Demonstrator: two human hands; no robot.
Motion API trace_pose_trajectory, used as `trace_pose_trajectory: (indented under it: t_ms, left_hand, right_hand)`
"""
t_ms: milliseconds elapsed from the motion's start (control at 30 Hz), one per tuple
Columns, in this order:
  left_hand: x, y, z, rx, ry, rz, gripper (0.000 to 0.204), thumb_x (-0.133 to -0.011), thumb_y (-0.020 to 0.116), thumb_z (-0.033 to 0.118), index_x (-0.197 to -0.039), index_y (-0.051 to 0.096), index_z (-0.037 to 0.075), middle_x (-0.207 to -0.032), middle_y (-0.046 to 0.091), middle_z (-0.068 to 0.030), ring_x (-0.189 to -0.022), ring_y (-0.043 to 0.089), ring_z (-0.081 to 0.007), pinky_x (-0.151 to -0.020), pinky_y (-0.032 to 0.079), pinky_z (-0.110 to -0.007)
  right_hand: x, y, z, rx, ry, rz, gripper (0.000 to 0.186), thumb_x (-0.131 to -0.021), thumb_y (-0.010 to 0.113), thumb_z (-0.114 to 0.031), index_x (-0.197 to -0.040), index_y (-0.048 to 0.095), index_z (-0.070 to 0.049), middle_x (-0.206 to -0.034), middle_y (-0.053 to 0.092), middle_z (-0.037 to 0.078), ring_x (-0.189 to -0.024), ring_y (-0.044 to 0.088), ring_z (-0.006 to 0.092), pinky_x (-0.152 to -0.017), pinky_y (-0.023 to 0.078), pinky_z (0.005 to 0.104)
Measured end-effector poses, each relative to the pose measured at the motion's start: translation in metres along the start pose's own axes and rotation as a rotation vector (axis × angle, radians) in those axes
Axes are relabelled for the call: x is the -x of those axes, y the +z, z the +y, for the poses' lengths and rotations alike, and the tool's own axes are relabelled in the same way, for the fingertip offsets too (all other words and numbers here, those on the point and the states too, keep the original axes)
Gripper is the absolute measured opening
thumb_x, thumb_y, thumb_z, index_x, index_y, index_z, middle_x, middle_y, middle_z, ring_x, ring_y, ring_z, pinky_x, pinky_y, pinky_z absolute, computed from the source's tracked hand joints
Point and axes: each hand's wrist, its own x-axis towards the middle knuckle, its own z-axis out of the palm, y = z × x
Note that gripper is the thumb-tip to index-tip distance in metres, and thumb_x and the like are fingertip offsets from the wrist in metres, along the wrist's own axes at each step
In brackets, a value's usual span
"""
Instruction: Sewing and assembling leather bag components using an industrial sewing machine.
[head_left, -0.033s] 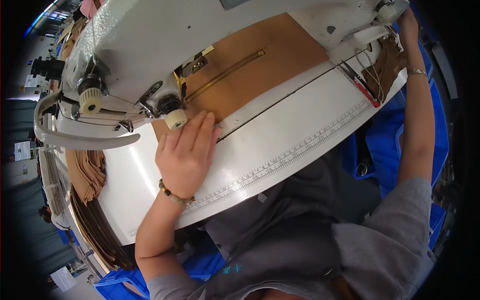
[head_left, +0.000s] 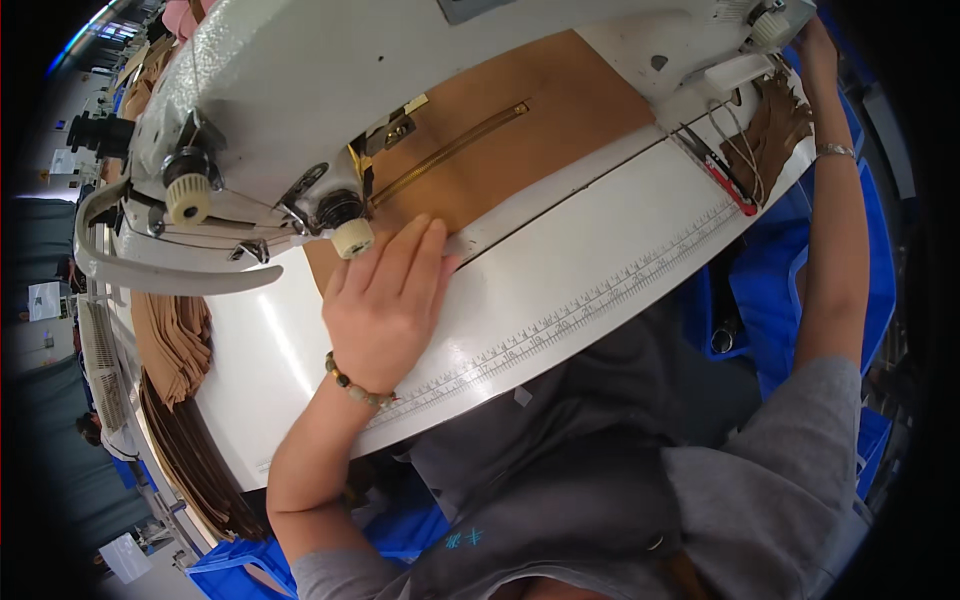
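Under the white sewing machine lies a flat brown panel, possibly leather, with a brass-toned zipper set along it. My left hand rests on the panel's near edge beside the presser foot, its fingers stretched out and lying flat. The needle area is partly hidden by the machine head and a cream knob. Far to the right, my right hand reaches up to the end of the machine. Its fingers are mostly hidden there, so its grip does not show.
Red-handled scissors and a cord lie at the table's right, by dark brown scraps. A printed ruler follows the front edge. Stacked brown pieces hang at the left. Blue fabric bins stand below.
My left hand has shifted slightly to the right along the panel's near edge, its fingers still flat. My right hand stays at the machine's end.
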Motion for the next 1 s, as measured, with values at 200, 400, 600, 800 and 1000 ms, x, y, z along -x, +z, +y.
trace_pose_trajectory:
  t_ms: [200, 400, 600, 800, 1000]
  left_hand:
    - [-0.049, 0.032, 0.023, -0.004, -0.094, 0.032, 0.064, -0.091, 0.073, 0.048, -0.136, 0.064, 0.003, -0.131, 0.071, -0.0119, -0.120, 0.067, -0.0302, -0.097, 0.054, -0.040]
    - [0.004, 0.001, 0.026, 0.302, 0.023, -0.084, 0.059, -0.087, 0.079, 0.043, -0.129, 0.069, 0.003, -0.123, 0.074, -0.0118, -0.119, 0.069, -0.0318, -0.099, 0.056, -0.043]
    - [0.048, -0.019, -0.006, 0.369, 0.127, -0.057, 0.041, -0.084, 0.084, 0.027, -0.120, 0.075, 0.009, -0.125, 0.075, -0.0071, -0.120, 0.069, -0.0277, -0.100, 0.057, -0.040]
    - [0.057, -0.017, -0.030, 0.309, 0.051, -0.033, 0.040, -0.086, 0.081, 0.018, -0.124, 0.072, 0.006, -0.134, 0.069, -0.0112, -0.128, 0.064, -0.0323, -0.100, 0.056, -0.041]
    - [0.062, -0.007, -0.030, 0.368, -0.338, -0.096, 0.050, -0.092, 0.076, 0.016, -0.137, 0.061, 0.002, -0.145, 0.061, -0.0134, -0.131, 0.061, -0.0346, -0.102, 0.056, -0.041]
  right_hand:
    - [0.014, -0.024, -0.034, 0.462, 0.089, 0.136, 0.055, -0.109, 0.052, -0.046, -0.133, 0.068, 0.000, -0.130, 0.069, 0.015, -0.114, 0.068, 0.0223, -0.104, 0.050, 0.0345]
    - [0.061, 0.024, -0.123, 0.438, -0.464, 0.106, 0.031, -0.111, 0.054, -0.025, -0.126, 0.073, -0.004, -0.119, 0.074, 0.009, -0.108, 0.069, 0.0173, -0.098, 0.052, 0.0308]
    - [0.154, 0.134, -0.200, 0.316, -0.804, -0.780, 0.010, -0.092, 0.073, -0.010, -0.100, 0.073, -0.003, -0.100, 0.074, 0.010, -0.089, 0.071, 0.0267, -0.080, 0.056, 0.0352]
    - [0.223, 0.250, -0.207, 0.034, -0.883, -1.132, 0.048, -0.081, 0.081, -0.041, -0.113, 0.073, -0.006, -0.123, 0.068, 0.011, -0.116, 0.063, 0.0294, -0.099, 0.051, 0.0424]
    - [0.240, 0.256, -0.209, 0.032, -0.690, -1.249, 0.068, -0.073, 0.083, -0.048, -0.123, 0.070, -0.003, -0.126, 0.065, 0.014, -0.121, 0.061, 0.0331, -0.103, 0.050, 0.0423]
